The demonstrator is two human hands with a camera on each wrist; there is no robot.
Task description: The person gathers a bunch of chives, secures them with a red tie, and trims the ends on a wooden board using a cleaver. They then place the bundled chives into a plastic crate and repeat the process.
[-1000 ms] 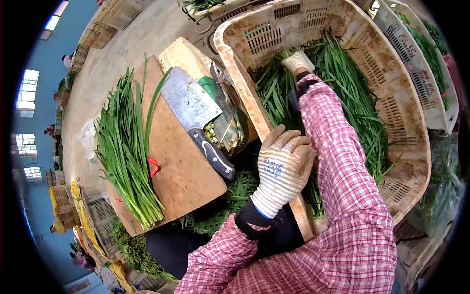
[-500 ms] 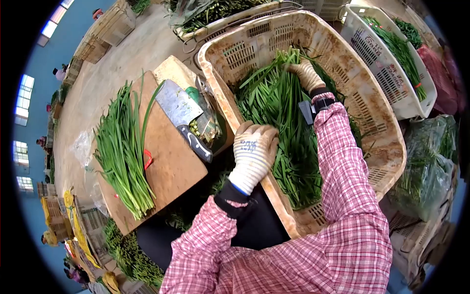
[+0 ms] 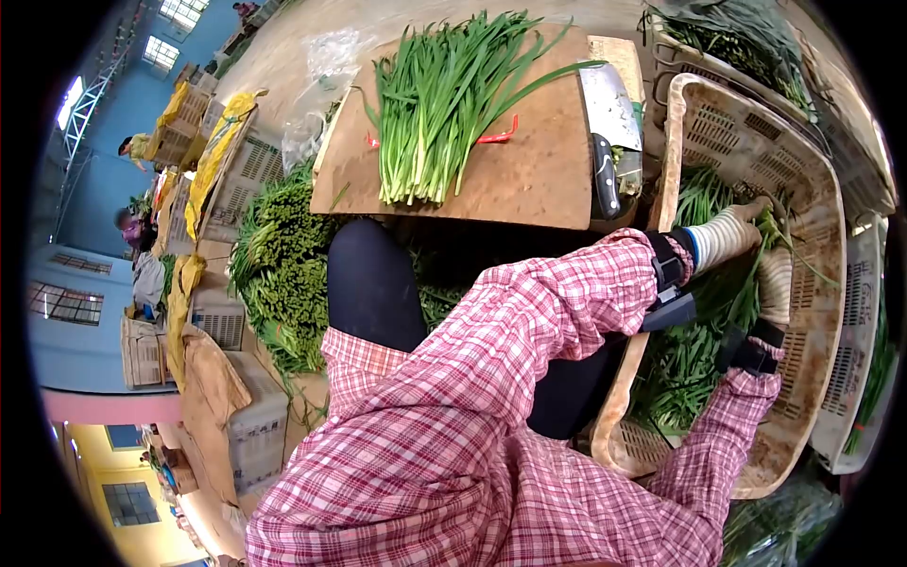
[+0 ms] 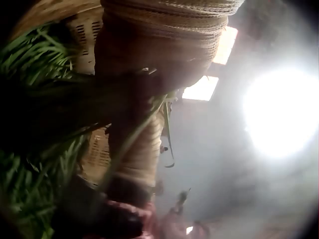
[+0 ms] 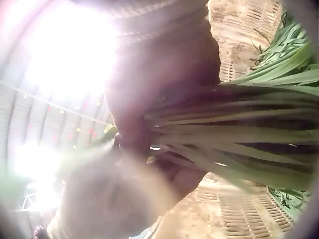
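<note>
Inside the crate, my gloved left hand (image 3: 726,238) and right hand (image 3: 775,285) meet at the ends of a bunch of long green leaves (image 3: 746,300). In the right wrist view my right hand (image 5: 169,55) grips that bunch (image 5: 239,132), with the left hand's fingers (image 5: 182,174) curled at its lower side. The left wrist view is dark; there my left hand (image 4: 159,50) is above the right hand (image 4: 137,149), with leaves between them. The worn plastic crate (image 3: 824,378) holds more loose leaves (image 3: 675,378).
Left of the crate, a wooden board (image 3: 539,180) carries a leaf bundle (image 3: 425,123) and a red band (image 3: 501,132). A cleaver (image 3: 609,113) lies beside the board. Green bundles (image 3: 283,274) are piled at its left, and another crate (image 3: 860,321) stands at the right.
My left hand has moved from the crate's near rim to join the right at the bunch. The head view has swung left, with the board and crate shifted right.
</note>
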